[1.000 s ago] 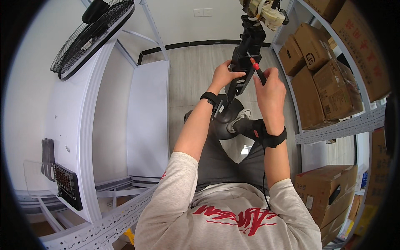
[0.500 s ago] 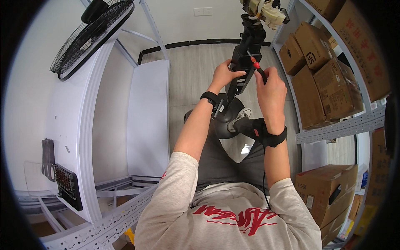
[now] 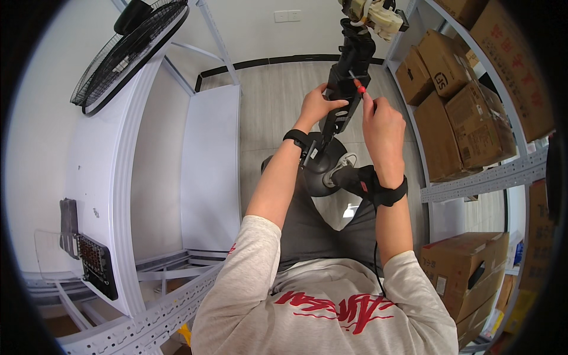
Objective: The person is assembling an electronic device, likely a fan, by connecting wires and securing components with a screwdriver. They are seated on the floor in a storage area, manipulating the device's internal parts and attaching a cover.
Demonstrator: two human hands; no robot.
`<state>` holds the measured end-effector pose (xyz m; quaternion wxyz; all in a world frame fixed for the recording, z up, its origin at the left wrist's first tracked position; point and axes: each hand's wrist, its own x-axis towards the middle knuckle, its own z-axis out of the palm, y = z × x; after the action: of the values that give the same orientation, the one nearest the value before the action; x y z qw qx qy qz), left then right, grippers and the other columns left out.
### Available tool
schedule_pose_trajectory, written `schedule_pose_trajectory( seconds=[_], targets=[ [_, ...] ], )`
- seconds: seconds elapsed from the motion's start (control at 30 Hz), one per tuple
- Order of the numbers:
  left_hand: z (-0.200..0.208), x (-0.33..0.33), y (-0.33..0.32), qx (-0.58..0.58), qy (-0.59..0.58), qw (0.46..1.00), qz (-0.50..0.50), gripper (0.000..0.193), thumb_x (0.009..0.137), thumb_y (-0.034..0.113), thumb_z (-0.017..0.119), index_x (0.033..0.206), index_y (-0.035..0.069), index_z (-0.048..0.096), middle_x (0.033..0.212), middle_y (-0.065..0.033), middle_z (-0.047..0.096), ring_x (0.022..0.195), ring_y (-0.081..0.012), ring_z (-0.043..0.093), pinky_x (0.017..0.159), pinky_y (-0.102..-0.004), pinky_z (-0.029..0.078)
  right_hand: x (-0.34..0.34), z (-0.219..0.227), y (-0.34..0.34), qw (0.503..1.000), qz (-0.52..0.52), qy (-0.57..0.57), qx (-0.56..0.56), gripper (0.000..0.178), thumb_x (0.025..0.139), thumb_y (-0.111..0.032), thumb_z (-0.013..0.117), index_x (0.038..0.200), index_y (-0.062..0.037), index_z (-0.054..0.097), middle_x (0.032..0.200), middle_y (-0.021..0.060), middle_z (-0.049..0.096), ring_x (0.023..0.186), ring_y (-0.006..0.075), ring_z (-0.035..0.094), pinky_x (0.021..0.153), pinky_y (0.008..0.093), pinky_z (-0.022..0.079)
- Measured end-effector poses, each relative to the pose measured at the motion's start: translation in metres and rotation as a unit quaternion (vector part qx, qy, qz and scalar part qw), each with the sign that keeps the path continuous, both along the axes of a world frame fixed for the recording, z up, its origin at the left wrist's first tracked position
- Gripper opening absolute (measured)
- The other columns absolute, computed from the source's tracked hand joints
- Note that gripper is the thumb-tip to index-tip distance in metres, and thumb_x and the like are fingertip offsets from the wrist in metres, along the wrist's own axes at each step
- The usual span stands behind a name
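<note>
A tall black mechanical stand (image 3: 355, 50) rises from a round black base (image 3: 322, 186) between my legs. Its upper end carries a cream-coloured mechanical part (image 3: 381, 22). My left hand (image 3: 315, 109) is closed around the left side of the column, its thumb lying across the front. In my right hand (image 3: 384, 127) is a screwdriver (image 3: 361, 89) with a red collar, held in a pinch on the column's right side. The shaft points up and left at the black housing; whether the tip sits in a screw is too small to tell. My fingers hide most of the handle.
Cardboard boxes (image 3: 444, 65) fill the metal shelving on the right, with another large box (image 3: 464, 266) lower down. On the left are a white shelf unit (image 3: 210, 160), a black fan (image 3: 133, 56) and a black case of small bits (image 3: 97, 266).
My right hand has turned a little and moved slightly up the screwdriver, covering more of its handle. My left hand keeps its place on the column.
</note>
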<state>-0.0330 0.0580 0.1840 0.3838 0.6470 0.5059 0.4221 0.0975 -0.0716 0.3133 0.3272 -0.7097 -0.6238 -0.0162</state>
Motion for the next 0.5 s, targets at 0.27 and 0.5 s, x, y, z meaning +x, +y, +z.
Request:
schedule_pose_trajectory(
  seconds=[0.27, 0.5],
  targets=[
    [0.0068, -0.0002, -0.0044, -0.032, 0.0, 0.999, 0.003, 0.066, 0.062, 0.038, 0.091, 0.113, 0.004, 0.067, 0.075, -0.0064, 0.067, 0.067, -0.0177, 0.064, 0.064, -0.0317, 0.05, -0.003, 0.0005, -0.004, 0.995, 0.031, 0.029, 0.092, 0.028, 0.094, -0.024, 0.065, 0.09, 0.0026, 0.056, 0.074, 0.0243, 0.065, 0.073, 0.045, 0.065, 0.062, 0.05, 0.052],
    [0.0015, -0.001, -0.0008, 0.002, 0.0, 1.0, 0.003, 0.068, 0.063, 0.041, 0.091, 0.115, 0.004, 0.066, 0.066, -0.0026, 0.061, 0.058, -0.0125, 0.056, 0.057, -0.0286, 0.046, -0.0001, -0.0028, 0.0034, 0.999, -0.001, -0.001, -0.033, 0.027, 0.093, -0.021, 0.066, 0.088, 0.0028, 0.055, 0.079, 0.027, 0.065, 0.075, 0.0456, 0.065, 0.063, 0.0506, 0.052]
  ],
)
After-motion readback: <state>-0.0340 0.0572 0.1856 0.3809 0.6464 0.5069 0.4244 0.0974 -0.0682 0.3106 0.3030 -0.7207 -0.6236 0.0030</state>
